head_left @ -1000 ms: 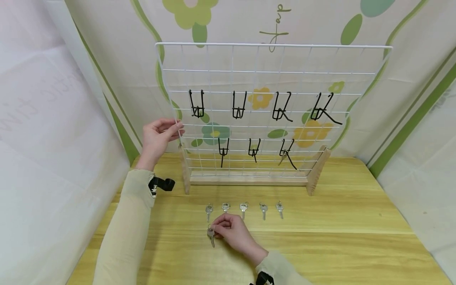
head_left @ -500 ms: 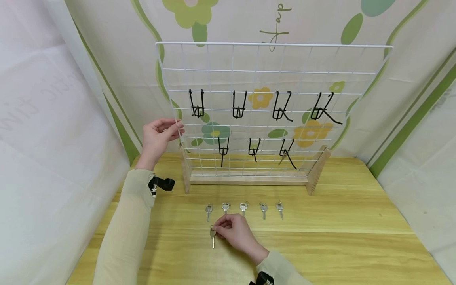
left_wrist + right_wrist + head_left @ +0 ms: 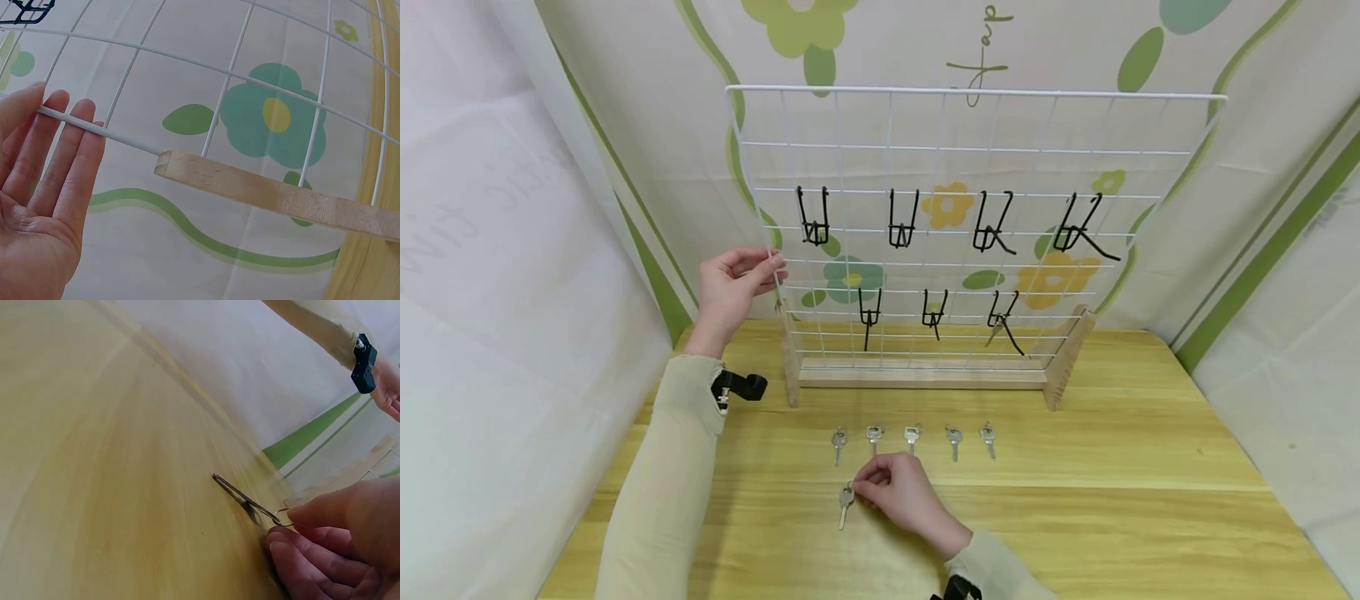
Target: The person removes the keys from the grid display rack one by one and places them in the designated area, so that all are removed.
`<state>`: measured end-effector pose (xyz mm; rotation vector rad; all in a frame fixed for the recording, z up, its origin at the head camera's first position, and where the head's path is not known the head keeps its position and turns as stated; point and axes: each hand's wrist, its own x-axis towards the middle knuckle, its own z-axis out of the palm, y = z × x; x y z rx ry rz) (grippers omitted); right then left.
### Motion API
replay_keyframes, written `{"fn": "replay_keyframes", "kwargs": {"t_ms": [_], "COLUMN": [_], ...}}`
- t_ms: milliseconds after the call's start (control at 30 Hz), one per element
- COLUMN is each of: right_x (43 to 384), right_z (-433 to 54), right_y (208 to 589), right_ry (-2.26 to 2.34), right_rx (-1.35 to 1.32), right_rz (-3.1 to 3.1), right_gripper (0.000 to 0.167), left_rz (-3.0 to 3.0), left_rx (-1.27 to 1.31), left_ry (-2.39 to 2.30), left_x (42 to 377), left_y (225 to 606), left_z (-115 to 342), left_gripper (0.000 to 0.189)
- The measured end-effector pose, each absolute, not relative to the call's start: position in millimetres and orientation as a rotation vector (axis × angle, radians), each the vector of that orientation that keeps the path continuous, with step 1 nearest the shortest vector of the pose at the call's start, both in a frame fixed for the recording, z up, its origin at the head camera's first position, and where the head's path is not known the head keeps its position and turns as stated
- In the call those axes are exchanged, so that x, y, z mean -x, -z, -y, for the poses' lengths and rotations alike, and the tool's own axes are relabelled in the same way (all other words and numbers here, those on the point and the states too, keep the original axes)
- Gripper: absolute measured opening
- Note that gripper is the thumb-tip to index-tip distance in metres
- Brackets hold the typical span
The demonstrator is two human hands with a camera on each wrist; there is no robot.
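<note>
My left hand [image 3: 730,287] pinches the left side wire of a white wire grid rack [image 3: 977,93], thumb in front and fingers behind. The left wrist view shows those fingers [image 3: 78,156] nearly straight, crossing the wire just above the rack's wooden leg [image 3: 250,187]. With thumb and fingertips, my right hand [image 3: 898,496] holds a silver key [image 3: 846,497] by its small wire ring [image 3: 284,517]. In the right wrist view the key slants close over the tabletop, its tip away from the hand. Several more keys [image 3: 954,439] lie in a row between that hand and the rack.
Black hooks [image 3: 902,221] hang in two rows on the grid. Behind the lower right hook [image 3: 1003,312] a small key-like piece [image 3: 995,332] dangles. The rack stands on a wooden base [image 3: 925,379] on a wood-grain table [image 3: 1112,517], with flower-patterned cloth [image 3: 662,100] behind and at the sides.
My right hand has drifted slightly toward the table's near side with the key, whose tip has swung a little left. The left hand stays on the rack's side wire.
</note>
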<state>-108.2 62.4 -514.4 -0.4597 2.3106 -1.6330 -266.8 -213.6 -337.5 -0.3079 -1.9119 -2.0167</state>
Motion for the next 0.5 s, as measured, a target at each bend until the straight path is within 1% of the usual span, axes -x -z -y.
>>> {"fn": "replay_keyframes", "kwargs": {"t_ms": [500], "right_x": [116.7], "right_z": [-59.1], "right_y": [519.4], "right_ry": [1.593], "right_rx": [0.468], "right_rz": [-2.375], "right_gripper": [0.005], "left_rz": [1.897], "left_rx": [0.322], "left_ry": [2.027], "left_x": [269.0], "left_y": [339.3], "left_z": [215.5], "left_gripper": [0.019]}}
